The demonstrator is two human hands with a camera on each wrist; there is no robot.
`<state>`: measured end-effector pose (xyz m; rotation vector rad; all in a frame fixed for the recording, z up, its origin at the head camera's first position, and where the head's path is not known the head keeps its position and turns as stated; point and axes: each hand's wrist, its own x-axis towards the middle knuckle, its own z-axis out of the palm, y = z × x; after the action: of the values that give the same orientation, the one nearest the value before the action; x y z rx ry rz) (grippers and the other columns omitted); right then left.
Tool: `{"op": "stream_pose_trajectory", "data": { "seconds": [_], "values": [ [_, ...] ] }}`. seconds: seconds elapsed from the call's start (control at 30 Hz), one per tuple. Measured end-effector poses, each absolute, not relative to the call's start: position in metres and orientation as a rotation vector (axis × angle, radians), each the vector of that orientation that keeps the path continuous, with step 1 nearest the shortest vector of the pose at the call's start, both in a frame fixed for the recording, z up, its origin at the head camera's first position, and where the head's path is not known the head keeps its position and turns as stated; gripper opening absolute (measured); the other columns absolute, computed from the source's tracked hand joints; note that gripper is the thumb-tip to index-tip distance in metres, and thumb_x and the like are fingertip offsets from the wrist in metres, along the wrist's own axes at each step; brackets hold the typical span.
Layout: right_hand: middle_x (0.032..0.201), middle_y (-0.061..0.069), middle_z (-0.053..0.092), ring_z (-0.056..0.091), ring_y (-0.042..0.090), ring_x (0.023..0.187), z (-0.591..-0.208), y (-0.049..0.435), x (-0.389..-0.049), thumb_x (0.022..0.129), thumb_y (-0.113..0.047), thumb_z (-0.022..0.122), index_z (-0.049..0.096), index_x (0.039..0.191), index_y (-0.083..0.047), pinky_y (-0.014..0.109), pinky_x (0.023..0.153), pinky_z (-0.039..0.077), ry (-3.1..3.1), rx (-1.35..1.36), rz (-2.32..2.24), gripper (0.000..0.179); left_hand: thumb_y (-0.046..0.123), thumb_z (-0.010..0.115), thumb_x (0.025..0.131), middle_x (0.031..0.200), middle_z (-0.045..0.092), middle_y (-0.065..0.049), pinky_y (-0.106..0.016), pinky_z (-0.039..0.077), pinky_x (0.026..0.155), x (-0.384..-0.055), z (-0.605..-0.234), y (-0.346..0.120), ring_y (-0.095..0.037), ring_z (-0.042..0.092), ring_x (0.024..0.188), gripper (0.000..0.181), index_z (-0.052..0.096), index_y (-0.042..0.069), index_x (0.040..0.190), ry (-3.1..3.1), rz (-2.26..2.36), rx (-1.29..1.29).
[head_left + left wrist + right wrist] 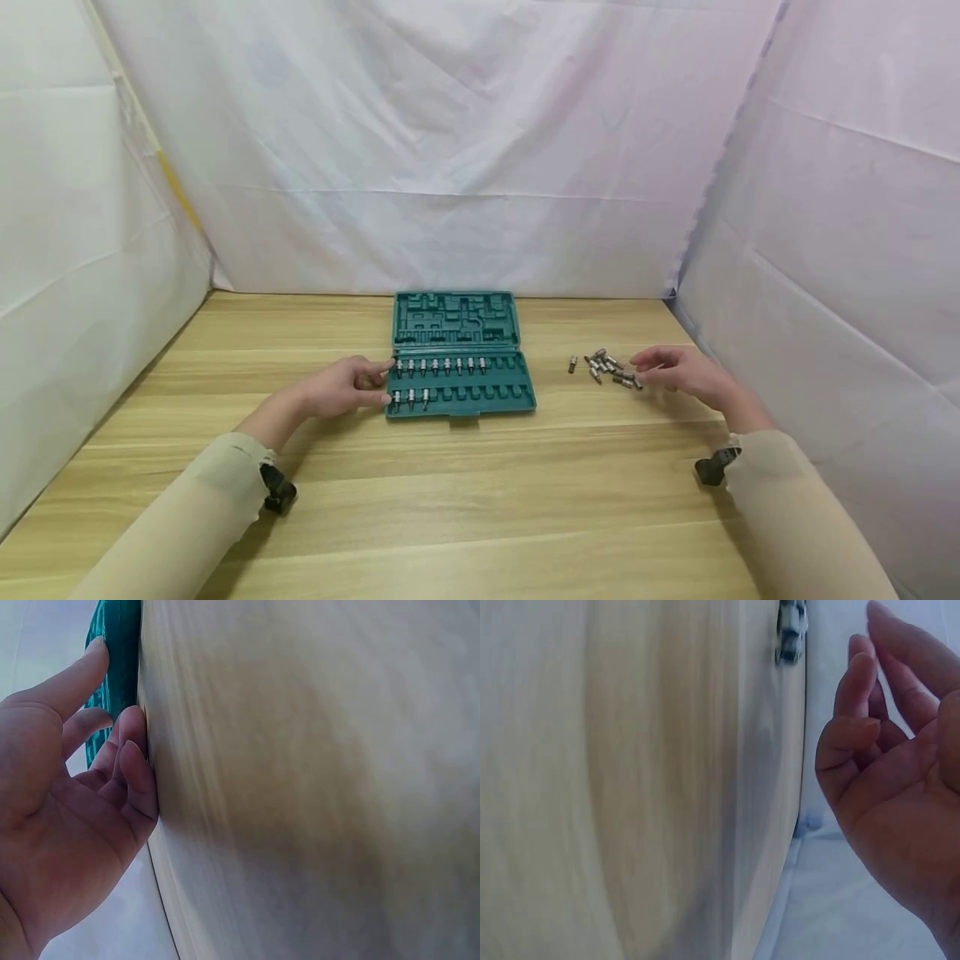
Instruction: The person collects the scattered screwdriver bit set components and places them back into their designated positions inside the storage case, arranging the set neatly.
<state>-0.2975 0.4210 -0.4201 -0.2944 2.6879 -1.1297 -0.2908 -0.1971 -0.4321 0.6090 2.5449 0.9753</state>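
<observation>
An open green case [498,411] is set on the wooden table [480,517], its lid [456,318] laid back at 12 o'clock. Its 9 o'clock edge is touched by the thumb and fingers of the left hand [341,388], which are spread along the side rather than clenched round it. In the case, eight metal bits [447,367] are seated in the far row and three short bits [411,399] in the near row, both rows being filled from the 9 o'clock end, with bare recesses seen toward 3 o'clock. At 3 o'clock from the case, well apart from it, a loose pile [597,364] of similar pieces is scattered, with one single piece [573,364] lying at its 9 o'clock side. The right hand [678,371] is held just beside the pile's 3 o'clock side, its fingers loosely bent and parted; nothing is seen gripped between them. Whether the nearest piece is touched cannot be told.
</observation>
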Motion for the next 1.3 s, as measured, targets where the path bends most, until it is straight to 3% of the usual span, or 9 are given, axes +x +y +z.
{"op": "stream_pose_trajectory", "data": {
  "seconds": [0.27, 0.63, 0.97, 1.3],
  "values": [
    [0.132, 0.020, 0.075, 0.068, 0.013, 0.100, -0.424, 0.432, -0.299, 0.104, -0.021, 0.076, 0.065, 0.144, 0.003, 0.034, 0.079, 0.057, 2.622, -0.249, -1.074, 0.048, 0.034, 0.076, 0.105, 0.141, 0.065, -0.022, -0.051, 0.054, 0.103, -0.288, -0.430, -0.196, -0.029, 0.064, 0.121, 0.079, 0.039, 0.007, 0.170, 2.519, 0.989, 0.616],
    [0.120, 0.006, 0.078, 0.062, 0.016, 0.099, -0.427, 0.428, -0.307, 0.099, -0.038, 0.082, 0.077, 0.132, -0.007, 0.032, 0.083, 0.052, 2.718, -0.167, -0.852, 0.046, 0.033, 0.076, 0.106, 0.143, 0.063, -0.023, -0.056, 0.053, 0.108, -0.287, -0.430, -0.196, -0.033, 0.063, 0.128, 0.078, 0.039, 0.006, 0.170, 2.510, 1.011, 0.623],
    [0.109, 0.006, 0.076, 0.063, 0.017, 0.094, -0.429, 0.430, -0.305, 0.102, -0.027, 0.078, 0.075, 0.131, 0.001, 0.031, 0.077, 0.054, 2.690, -0.136, -0.935, 0.040, 0.034, 0.075, 0.107, 0.150, 0.059, -0.026, -0.058, 0.052, 0.111, -0.288, -0.430, -0.196, -0.038, 0.061, 0.135, 0.078, 0.038, 0.007, 0.170, 2.509, 1.007, 0.620],
    [0.101, 0.007, 0.078, 0.066, 0.016, 0.090, -0.429, 0.433, -0.303, 0.102, -0.018, 0.076, 0.075, 0.125, 0.006, 0.032, 0.076, 0.058, 2.728, -0.146, -0.935, 0.033, 0.034, 0.076, 0.106, 0.158, 0.054, -0.028, -0.051, 0.052, 0.104, -0.288, -0.429, -0.196, -0.034, 0.060, 0.133, 0.077, 0.041, 0.007, 0.169, 2.514, 1.013, 0.606]
  ]
}}
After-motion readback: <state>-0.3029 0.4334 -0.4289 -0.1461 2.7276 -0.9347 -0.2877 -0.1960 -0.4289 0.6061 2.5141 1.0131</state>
